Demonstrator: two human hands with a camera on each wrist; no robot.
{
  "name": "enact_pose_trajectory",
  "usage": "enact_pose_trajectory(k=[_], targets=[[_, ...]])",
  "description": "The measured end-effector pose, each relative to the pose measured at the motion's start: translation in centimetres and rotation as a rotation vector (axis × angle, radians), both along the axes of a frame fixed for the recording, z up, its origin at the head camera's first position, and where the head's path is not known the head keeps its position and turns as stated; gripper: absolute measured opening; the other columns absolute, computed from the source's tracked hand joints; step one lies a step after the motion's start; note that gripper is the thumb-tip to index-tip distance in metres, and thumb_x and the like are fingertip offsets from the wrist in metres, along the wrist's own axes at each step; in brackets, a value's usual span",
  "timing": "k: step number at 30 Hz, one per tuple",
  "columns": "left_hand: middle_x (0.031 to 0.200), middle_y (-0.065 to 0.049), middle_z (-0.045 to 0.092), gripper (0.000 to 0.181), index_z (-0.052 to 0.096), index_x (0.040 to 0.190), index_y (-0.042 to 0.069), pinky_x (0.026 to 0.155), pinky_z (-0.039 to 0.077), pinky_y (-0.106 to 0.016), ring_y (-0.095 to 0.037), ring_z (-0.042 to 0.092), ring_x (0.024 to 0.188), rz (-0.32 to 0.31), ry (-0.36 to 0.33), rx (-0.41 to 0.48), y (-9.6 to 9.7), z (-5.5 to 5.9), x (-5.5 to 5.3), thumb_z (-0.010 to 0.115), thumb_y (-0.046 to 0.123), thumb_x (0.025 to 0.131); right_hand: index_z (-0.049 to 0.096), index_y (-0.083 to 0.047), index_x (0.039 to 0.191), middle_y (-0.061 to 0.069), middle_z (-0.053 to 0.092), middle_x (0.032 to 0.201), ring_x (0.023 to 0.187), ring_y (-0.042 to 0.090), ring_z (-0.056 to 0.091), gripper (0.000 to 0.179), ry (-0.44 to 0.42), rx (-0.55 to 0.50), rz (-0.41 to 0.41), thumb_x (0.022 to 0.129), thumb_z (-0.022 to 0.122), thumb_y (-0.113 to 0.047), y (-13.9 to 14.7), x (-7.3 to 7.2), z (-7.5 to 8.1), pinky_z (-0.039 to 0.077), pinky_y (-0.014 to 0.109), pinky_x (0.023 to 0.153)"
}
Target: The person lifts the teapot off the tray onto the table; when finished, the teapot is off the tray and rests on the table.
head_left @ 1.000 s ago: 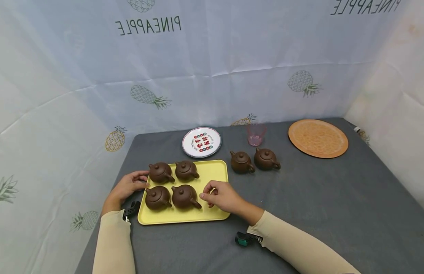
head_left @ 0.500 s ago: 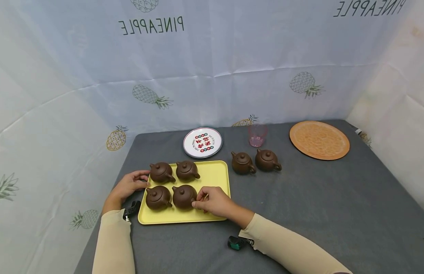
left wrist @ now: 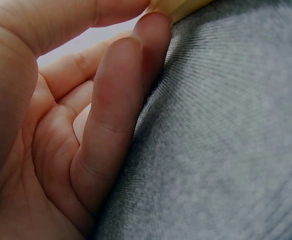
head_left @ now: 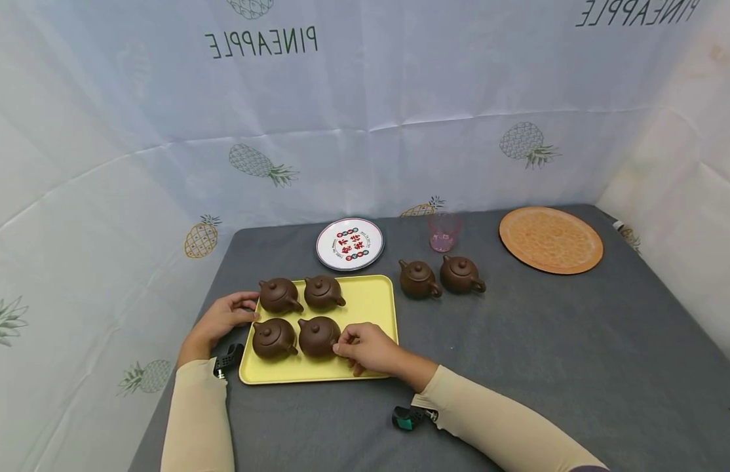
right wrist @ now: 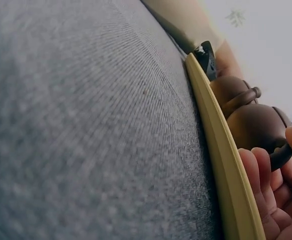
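Observation:
Several small brown teapots stand on a yellow tray (head_left: 367, 296), lids on, in two rows. My right hand (head_left: 372, 351) holds the handle of the near-right teapot (head_left: 316, 335), thumb and fingertips closed about it. The right wrist view shows that handle between the thumb and fingers, with the teapot's round body (right wrist: 256, 127) upright just inside the tray rim (right wrist: 221, 145). At the tray's left edge, my left hand (head_left: 220, 319) grips the rim, beside the far-left teapot (head_left: 279, 295). In the left wrist view its fingertips (left wrist: 153, 27) meet the tray's yellow edge.
Two more brown teapots, one left (head_left: 417, 279) and one right (head_left: 461, 274), stand on the grey cloth beyond the tray. Behind them are a white plate (head_left: 350, 244), a pink clear glass (head_left: 443, 233) and an orange-brown round board (head_left: 550, 240). A pineapple-print curtain surrounds the table.
My right hand has moved left and slightly nearer me, from beside the near-right teapot onto its handle. My left hand stays at the tray's left edge.

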State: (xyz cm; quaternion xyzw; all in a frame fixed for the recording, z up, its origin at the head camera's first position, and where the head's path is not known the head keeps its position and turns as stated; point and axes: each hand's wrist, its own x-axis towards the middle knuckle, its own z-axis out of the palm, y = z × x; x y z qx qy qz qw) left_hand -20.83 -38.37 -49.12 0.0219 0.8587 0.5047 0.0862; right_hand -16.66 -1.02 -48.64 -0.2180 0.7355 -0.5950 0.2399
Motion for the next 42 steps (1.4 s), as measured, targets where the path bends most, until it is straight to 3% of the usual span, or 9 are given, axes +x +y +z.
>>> enact_pose_trajectory(k=[8, 15, 23, 42], targets=[[0.110, -0.017, 0.058, 0.061, 0.046, 0.138, -0.007, 0.072, 0.049, -0.024, -0.012, 0.061, 0.085, -0.006, 0.005, -0.006, 0.2, 0.3, 0.0, 0.074, 0.012, 0.087, 0.056, -0.010, 0.087, 0.004, 0.052, 0.062, 0.047, 0.019, 0.057, 0.016, 0.057, 0.073, 0.055, 0.099, 0.059, -0.021, 0.3, 0.1, 0.1, 0.048, 0.030, 0.049], [0.108, -0.017, 0.058, 0.062, 0.047, 0.137, -0.007, 0.072, 0.049, -0.025, -0.012, 0.061, 0.083, -0.012, 0.004, 0.000, 0.2, 0.2, -0.1, 0.075, 0.013, 0.086, 0.056, -0.010, 0.088, 0.012, 0.056, 0.074, 0.050, 0.020, 0.060, 0.016, 0.072, 0.065, 0.084, 0.100, 0.057, -0.020, 0.8, 0.1, 0.2, 0.048, 0.030, 0.051], [0.107, -0.013, 0.059, 0.062, 0.048, 0.137, -0.005, 0.073, 0.049, -0.025, -0.012, 0.061, 0.086, 0.003, -0.001, -0.008, 0.1, 0.2, 0.0, 0.075, 0.015, 0.086, 0.057, -0.009, 0.089, 0.006, 0.055, 0.077, 0.055, 0.022, 0.061, 0.015, 0.121, 0.049, 0.072, 0.100, 0.057, -0.019, 1.8, -0.4, 0.4, 0.050, 0.031, 0.054], [0.108, -0.016, 0.059, 0.062, 0.046, 0.138, -0.008, 0.073, 0.049, -0.024, -0.010, 0.060, 0.087, 0.003, -0.010, 0.023, 0.4, 0.6, 0.2, 0.075, 0.011, 0.086, 0.060, -0.006, 0.092, 0.011, 0.057, 0.082, 0.068, 0.023, 0.065, 0.016, 0.202, 0.110, 0.067, 0.100, 0.056, -0.020, 7.1, -2.6, 4.5, 0.051, 0.042, 0.063]])
